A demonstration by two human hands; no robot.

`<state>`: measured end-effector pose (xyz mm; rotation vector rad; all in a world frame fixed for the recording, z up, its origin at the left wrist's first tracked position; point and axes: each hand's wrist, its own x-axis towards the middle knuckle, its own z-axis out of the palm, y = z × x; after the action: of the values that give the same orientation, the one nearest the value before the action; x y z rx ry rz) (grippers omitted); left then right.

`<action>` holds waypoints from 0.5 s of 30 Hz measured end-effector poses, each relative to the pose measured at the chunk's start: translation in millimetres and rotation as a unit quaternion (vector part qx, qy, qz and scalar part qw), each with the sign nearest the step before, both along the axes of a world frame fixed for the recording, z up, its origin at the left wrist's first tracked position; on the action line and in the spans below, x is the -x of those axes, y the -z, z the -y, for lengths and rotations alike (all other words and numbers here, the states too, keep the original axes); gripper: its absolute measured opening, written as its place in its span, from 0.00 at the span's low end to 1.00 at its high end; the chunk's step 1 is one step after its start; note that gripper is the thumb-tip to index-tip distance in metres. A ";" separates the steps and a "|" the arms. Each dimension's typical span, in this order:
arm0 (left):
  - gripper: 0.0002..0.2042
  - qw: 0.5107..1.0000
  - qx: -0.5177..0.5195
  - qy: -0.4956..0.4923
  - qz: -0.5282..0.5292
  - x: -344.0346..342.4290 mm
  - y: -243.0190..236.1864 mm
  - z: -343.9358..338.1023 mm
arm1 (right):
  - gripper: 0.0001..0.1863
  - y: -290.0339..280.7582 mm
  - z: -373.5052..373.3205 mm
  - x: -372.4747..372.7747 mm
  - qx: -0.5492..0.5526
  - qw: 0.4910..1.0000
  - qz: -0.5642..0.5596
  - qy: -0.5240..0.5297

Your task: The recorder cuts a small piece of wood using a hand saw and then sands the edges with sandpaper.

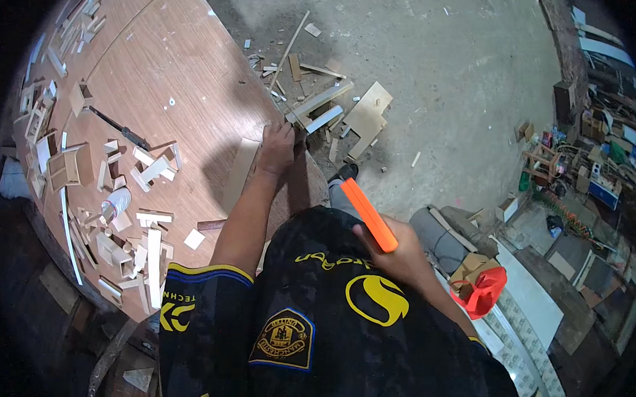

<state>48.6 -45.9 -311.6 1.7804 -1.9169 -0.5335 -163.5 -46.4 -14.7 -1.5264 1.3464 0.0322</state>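
Tabletop (landmark): a wood-grain tabletop [189, 72] with a long slanting right edge.
Offcuts on the tabletop: small wooden blocks, frames and strips crowd its left end; among them stand an open wooden box [71, 170] and a pale bottle-like object [118, 201].
Dark tool: a slender dark tool [128, 135] lies on the tabletop, its tip at a small wooden piece.
Floor scraps: on the concrete floor [472, 84], right of the tabletop, lie an irregular pale board [370, 115] and scattered sticks.
Farther right of the tabletop: a red plastic bag [486, 291], pale panels [537, 297] and a blue box [604, 197] amid clutter.
Obstructions: the dark shirt [326, 341] covers the tabletop's near right corner; the left forearm overlaps a flat pale wooden strip [239, 174] lying on the tabletop.
Left hand: the left hand [278, 146] is at the tabletop's right edge, fingers curled; whether they enclose anything cannot be told.
Right hand: the right hand [405, 250], off the tabletop's right side, is closed around one end of an orange bar-shaped tool [369, 215], whose other end projects toward the tabletop's edge.
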 end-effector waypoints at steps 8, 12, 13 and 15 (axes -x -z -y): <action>0.11 0.999 0.029 -0.025 0.000 6.7 1.0 0.1 | 0.13 13.9 -3.7 13.3 0.041 0.998 -0.013 -0.047; 0.10 0.999 -0.021 -0.006 0.039 2.3 8.9 0.1 | 0.13 7.2 -4.6 0.8 0.069 0.997 0.026 -0.032; 0.10 0.999 -0.019 -0.008 0.042 1.8 8.2 2.2 | 0.12 -14.5 5.5 -0.5 -0.003 0.999 -0.026 -0.033; 0.10 0.999 -0.020 -0.046 0.022 4.5 -5.3 -1.5 | 0.12 -40.5 8.8 10.6 -0.079 0.993 -0.076 -0.035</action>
<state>44.1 -44.4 -306.4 1.9094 -1.8554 -0.5067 -174.1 -55.2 25.8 -1.4600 1.3738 0.2979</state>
